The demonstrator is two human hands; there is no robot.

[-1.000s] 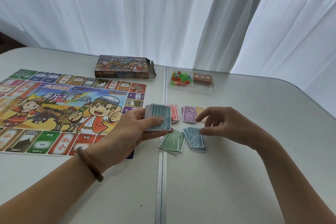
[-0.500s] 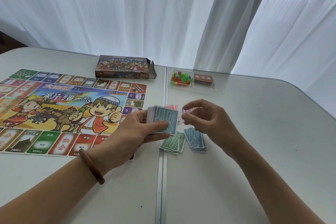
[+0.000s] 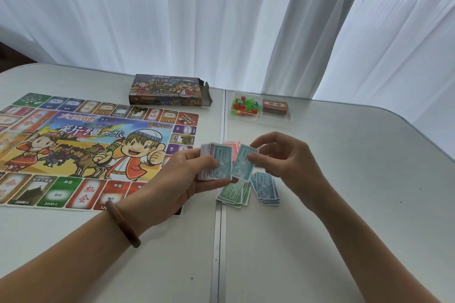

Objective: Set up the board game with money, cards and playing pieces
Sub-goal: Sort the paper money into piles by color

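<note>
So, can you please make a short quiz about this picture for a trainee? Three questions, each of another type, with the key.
1. True or false: the right hand holds the stack of notes.
2. What lies in the tray beside the pieces? A) a pen B) a card deck C) a coin
3. Fill in: the green notes on the table show the number ___.

Key
1. False: the left hand holds it; the right hand pinches one blue note.
2. B
3. 500
</note>
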